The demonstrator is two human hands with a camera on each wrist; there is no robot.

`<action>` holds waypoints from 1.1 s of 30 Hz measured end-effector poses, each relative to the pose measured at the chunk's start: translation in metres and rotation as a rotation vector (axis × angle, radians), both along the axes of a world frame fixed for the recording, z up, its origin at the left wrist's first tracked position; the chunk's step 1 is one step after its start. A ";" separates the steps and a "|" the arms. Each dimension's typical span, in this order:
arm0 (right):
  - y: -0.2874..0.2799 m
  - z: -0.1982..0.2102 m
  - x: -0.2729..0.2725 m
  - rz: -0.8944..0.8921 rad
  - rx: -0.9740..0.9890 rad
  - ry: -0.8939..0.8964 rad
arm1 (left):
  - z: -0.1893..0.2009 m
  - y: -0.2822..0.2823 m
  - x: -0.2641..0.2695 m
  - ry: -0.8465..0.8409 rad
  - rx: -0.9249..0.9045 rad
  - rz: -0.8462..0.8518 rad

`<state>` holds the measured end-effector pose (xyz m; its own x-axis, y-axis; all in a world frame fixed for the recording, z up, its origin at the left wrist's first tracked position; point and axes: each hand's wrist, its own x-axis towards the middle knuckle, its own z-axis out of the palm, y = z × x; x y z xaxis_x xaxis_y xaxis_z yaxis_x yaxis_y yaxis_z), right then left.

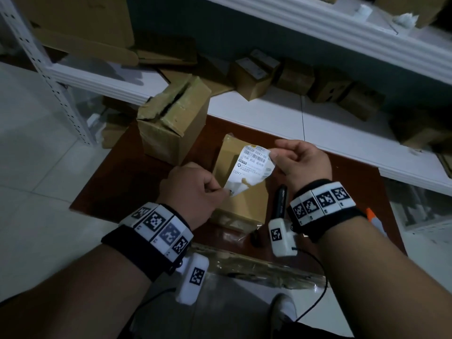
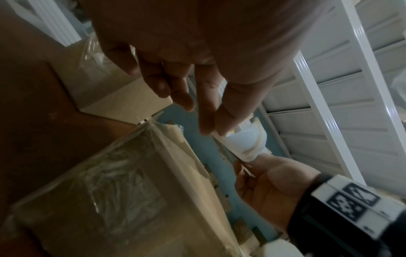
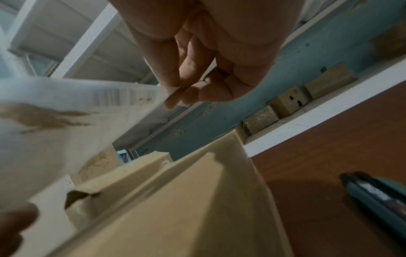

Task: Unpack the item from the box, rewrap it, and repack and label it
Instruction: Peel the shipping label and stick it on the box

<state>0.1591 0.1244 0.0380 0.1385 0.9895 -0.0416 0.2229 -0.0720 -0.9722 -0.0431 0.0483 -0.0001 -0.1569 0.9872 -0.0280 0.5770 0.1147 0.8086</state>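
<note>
A white shipping label (image 1: 252, 165) with barcode print and torn brown patches is held up between both hands, above a small taped cardboard box (image 1: 242, 209) on the brown table (image 1: 117, 192). My left hand (image 1: 226, 190) pinches the label's lower left corner. My right hand (image 1: 275, 155) pinches its upper right edge. In the left wrist view the left hand (image 2: 212, 128) nips the label (image 2: 248, 139) between thumb and finger, over the taped box (image 2: 110, 191). The right wrist view shows the right hand (image 3: 178, 97) pinching the blurred label (image 3: 77, 107) over the box (image 3: 175, 200).
A larger opened cardboard box (image 1: 171, 123) stands behind and left of the small one. A dark marker (image 1: 281, 199) lies right of the box, with an orange-tipped tool (image 1: 374, 216) further right. Crumpled clear wrap (image 1: 256, 265) lies along the table's near edge. Small boxes (image 1: 254, 77) sit on the white shelf.
</note>
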 end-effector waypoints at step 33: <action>0.033 -0.052 -0.005 -0.004 0.001 -0.281 | 0.009 0.007 0.022 0.488 -0.259 -0.072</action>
